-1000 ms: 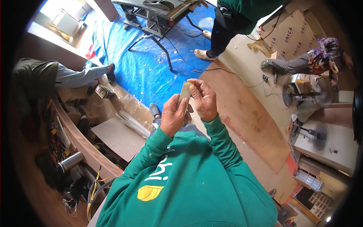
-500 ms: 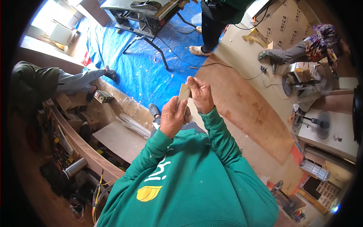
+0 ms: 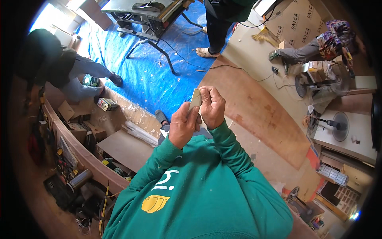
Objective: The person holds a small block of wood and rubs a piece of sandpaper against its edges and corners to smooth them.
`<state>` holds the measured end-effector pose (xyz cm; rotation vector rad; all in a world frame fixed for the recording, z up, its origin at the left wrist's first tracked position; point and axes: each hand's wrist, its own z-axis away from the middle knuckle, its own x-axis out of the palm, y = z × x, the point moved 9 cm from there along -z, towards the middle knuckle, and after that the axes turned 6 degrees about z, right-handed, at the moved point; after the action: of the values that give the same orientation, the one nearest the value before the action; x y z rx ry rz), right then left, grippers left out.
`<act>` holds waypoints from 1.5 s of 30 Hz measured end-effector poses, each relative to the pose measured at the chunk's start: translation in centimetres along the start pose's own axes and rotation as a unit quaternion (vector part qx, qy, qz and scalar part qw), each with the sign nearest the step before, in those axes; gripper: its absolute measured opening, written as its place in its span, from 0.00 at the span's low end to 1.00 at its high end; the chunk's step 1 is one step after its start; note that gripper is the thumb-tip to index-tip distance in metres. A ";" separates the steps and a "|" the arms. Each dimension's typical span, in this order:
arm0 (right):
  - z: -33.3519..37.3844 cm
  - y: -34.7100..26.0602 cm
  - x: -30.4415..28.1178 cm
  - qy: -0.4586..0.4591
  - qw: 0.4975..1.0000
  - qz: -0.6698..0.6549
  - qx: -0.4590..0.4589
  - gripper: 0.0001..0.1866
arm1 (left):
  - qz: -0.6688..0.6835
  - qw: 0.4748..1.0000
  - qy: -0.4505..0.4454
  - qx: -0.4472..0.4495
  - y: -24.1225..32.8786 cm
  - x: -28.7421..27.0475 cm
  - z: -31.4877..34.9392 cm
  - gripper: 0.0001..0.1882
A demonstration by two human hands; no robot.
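Note:
A small, flat, pale piece that looks like wood stands tilted between my hands in front of my chest. Around its lower part, the thumb and fingers of my left hand are closed. My right hand has its fingers curled and its thumb against the piece's upper right edge. The palm sides of both hands are turned away, so part of the grip is hidden. Green sleeves cover both my forearms.
Ahead, a table saw stands on a blue tarp. One person is beside it, another bends at the left, a third at the right. A curved wooden sheet, a tin and fans lie around.
My right fingers have curled in further, and the piece has turned slightly, showing more of its face. The person at the left has shifted, and a round green can now shows there.

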<state>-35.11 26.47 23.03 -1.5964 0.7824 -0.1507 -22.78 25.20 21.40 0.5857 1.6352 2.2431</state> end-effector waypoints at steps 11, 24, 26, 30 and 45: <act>-0.7 2.8 0.9 -0.136 0.971 -0.170 0.100 0.23 | 0.003 0.999 -0.018 -0.051 -1.6 -0.8 1.1 0.08; 1.9 2.7 0.7 -0.121 0.986 -0.107 0.046 0.08 | 0.025 0.997 -0.058 -0.050 -2.8 -0.8 1.4 0.10; 2.1 2.3 0.6 -0.100 0.991 -0.086 0.033 0.08 | 0.035 0.996 -0.061 -0.054 -3.0 -1.1 1.4 0.10; 2.4 0.5 -0.6 -0.083 0.994 0.043 -0.061 0.08 | 0.045 0.993 -0.071 -0.086 -2.8 0.0 1.5 0.11; 4.9 -3.6 -1.1 -0.025 0.910 0.225 -0.347 0.06 | -0.175 0.982 -0.043 -0.055 -4.1 -0.3 2.7 0.11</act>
<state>-32.01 31.05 25.70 -2.0082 1.2265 0.5614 -21.22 28.53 18.17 0.3325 1.4328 2.0056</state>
